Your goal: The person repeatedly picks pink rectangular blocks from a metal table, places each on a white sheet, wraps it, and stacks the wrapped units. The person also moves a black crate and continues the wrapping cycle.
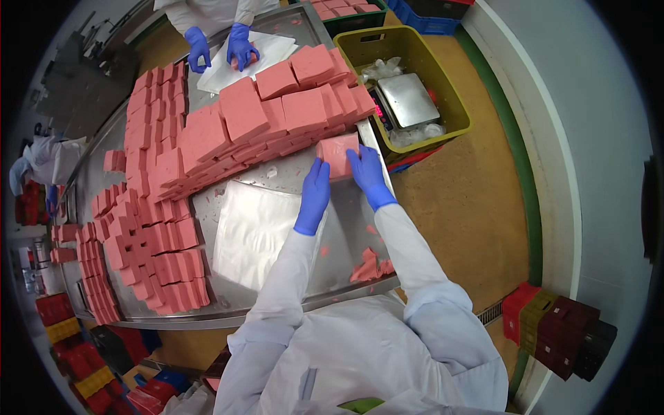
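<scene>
A pink meat-like block (338, 154), apparently in a clear plastic bag, lies near the right edge of the steel table (270, 171). My left hand (314, 194), in a blue glove, presses its near left side. Blue-gloved too, my right hand (369, 174) grips the block from the right. Just beyond it rises a large stack of pink slabs (303, 111). A pile of flat plastic bags (254, 228) rests to the left of my left forearm. Torn pink scraps (367, 267) are scattered by my right forearm.
A yellow-green crate (456, 104) beside the table holds a digital scale (410, 98) and crumpled plastic. Across the table, a co-worker's gloved hands (239, 49) handle a pink piece over white sheets (275, 46). More pink slabs (155, 228) cover the left side. Stacked crates (550, 321) stand by the wall.
</scene>
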Action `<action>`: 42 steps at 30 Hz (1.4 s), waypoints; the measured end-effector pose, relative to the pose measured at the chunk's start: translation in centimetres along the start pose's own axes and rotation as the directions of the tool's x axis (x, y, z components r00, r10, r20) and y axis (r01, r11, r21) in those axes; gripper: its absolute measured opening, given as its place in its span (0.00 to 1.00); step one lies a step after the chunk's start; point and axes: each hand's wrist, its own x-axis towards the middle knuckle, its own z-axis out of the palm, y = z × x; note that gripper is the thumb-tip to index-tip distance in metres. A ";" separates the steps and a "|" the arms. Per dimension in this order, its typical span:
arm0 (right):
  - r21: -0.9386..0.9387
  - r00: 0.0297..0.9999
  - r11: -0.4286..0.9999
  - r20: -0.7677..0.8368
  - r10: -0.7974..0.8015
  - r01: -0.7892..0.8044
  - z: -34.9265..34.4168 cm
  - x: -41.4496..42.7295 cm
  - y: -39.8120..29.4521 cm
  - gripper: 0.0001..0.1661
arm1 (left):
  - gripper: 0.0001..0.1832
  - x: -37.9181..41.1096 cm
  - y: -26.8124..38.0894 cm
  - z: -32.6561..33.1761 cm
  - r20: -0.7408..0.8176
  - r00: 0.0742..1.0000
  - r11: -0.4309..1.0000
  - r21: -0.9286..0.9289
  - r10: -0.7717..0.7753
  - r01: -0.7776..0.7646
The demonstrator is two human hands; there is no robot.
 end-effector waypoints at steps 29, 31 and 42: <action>0.810 0.874 0.353 0.483 0.050 -0.468 13.3 -16.0 -13.4 0.26 | 0.26 -15.0 -1.2 -15.7 -0.281 0.952 0.939 -0.342 -0.123 0.020; 0.861 0.874 0.188 0.486 -0.030 -0.472 9.5 -17.7 -18.0 0.26 | 0.20 -19.3 -3.9 -16.6 -0.132 0.968 0.959 -0.215 -0.215 0.184; 0.236 0.936 0.947 0.227 -0.270 0.216 14.6 -21.6 -8.1 0.39 | 0.09 -23.9 -4.4 -19.2 0.414 0.910 0.535 0.764 0.020 -0.359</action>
